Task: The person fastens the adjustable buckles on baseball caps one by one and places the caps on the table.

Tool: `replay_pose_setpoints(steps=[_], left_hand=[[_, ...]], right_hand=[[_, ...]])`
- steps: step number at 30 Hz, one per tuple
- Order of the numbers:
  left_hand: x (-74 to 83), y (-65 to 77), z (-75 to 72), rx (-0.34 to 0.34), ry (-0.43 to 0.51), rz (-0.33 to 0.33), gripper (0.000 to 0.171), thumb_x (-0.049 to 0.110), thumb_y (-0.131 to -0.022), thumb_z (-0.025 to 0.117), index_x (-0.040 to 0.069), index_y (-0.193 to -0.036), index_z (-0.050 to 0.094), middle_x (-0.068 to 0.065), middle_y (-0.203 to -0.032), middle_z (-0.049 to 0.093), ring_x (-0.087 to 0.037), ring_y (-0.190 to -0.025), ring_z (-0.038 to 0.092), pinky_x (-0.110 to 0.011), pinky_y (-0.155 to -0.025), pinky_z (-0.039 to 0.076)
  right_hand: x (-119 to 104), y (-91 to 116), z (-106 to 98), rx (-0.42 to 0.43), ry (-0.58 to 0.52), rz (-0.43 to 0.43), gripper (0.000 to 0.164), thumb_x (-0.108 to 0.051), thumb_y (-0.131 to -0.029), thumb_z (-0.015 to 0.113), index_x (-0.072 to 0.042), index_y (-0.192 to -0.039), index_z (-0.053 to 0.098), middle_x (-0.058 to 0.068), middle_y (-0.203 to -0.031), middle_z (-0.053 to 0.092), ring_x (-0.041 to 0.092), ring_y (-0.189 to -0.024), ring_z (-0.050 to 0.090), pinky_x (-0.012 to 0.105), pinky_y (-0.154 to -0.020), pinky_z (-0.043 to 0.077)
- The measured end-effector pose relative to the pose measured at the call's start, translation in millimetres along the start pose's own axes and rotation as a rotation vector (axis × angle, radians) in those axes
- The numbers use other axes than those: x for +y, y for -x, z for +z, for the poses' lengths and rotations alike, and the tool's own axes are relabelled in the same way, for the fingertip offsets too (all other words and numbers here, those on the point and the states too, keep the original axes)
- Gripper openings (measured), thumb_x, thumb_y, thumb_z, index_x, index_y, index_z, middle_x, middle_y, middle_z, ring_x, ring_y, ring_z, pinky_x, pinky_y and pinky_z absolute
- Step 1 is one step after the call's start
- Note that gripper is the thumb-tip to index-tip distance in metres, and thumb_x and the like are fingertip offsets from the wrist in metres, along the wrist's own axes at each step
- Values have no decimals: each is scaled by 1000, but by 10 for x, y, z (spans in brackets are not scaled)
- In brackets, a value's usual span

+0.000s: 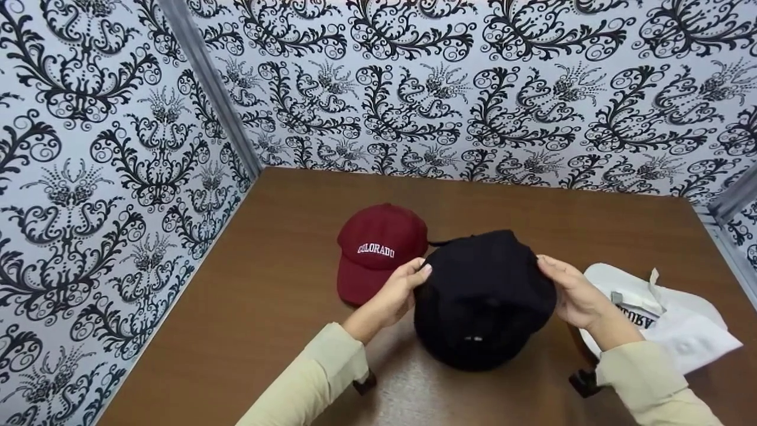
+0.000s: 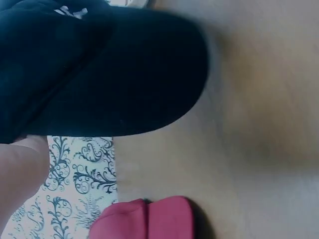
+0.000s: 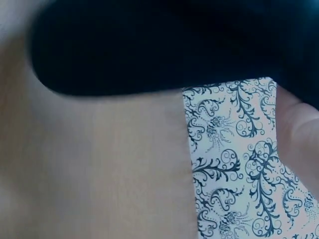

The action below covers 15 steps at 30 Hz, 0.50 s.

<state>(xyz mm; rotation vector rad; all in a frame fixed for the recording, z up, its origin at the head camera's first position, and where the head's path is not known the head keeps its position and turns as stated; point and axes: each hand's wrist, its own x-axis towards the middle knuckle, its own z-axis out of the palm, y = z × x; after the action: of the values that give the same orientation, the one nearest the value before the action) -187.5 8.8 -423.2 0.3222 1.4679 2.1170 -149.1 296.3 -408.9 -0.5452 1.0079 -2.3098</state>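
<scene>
Between both hands a black baseball cap (image 1: 485, 272) is held up over the brown table. The left hand (image 1: 391, 297) grips its left side, thumb on top. On the opposite side the right hand (image 1: 578, 296) grips the cap's edge. The cap's brim (image 2: 154, 74) spreads across the left wrist view, with a small pale mark on the crown beside it. In the right wrist view the dark brim (image 3: 149, 50) fills the top. Fingers beneath the cap are mostly hidden.
A maroon cap (image 1: 381, 236) lettered COLORADO lies on the table (image 1: 248, 307) behind the left hand. To the right, partly behind the right forearm, a white cap (image 1: 692, 313) shows its strap and dark lettering. Patterned black-and-white walls (image 1: 437, 94) stand at the back and sides.
</scene>
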Motion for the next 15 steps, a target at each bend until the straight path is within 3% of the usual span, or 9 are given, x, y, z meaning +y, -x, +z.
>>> replay_pose_setpoints(steps=[3, 8, 12, 15], left_hand=[[-73, -31, -42, 88, 45, 11, 5, 13, -90, 43, 11, -87, 47, 3, -81, 56, -7, -73, 55, -21, -68, 44], [-203, -60, -136, 219, 136, -5, 6, 15, -91, 43, 12, -91, 49, 4, -83, 57, -8, -74, 57, -22, -68, 46], [-263, -73, -168, 310, 169, -4, 7, 17, -91, 42, 14, -91, 48, 5, -82, 56, -7, -73, 56, -22, -67, 45], [-283, -84, -167, 377, 161, -7, 8, 18, -92, 42, 14, -93, 49, 5, -82, 56, -7, -74, 56, -22, -68, 45]], right_hand=[[45, -1, -31, 114, 81, 4, 38, -16, -98, 17, -15, -112, 53, -3, -106, 61, 11, -94, 60, 26, -77, 49], [133, -10, -35, 350, 360, 82, 22, -19, -96, 34, -21, -117, 40, -7, -110, 53, 10, -95, 57, 31, -76, 48], [203, -41, 0, 468, 568, 140, 30, -20, -91, 46, -23, -120, 35, -6, -116, 43, 8, -99, 53, 32, -79, 45], [241, -74, 41, 565, 693, 93, 32, -17, -88, 52, -19, -117, 38, -7, -114, 44, 4, -98, 52, 26, -79, 44]])
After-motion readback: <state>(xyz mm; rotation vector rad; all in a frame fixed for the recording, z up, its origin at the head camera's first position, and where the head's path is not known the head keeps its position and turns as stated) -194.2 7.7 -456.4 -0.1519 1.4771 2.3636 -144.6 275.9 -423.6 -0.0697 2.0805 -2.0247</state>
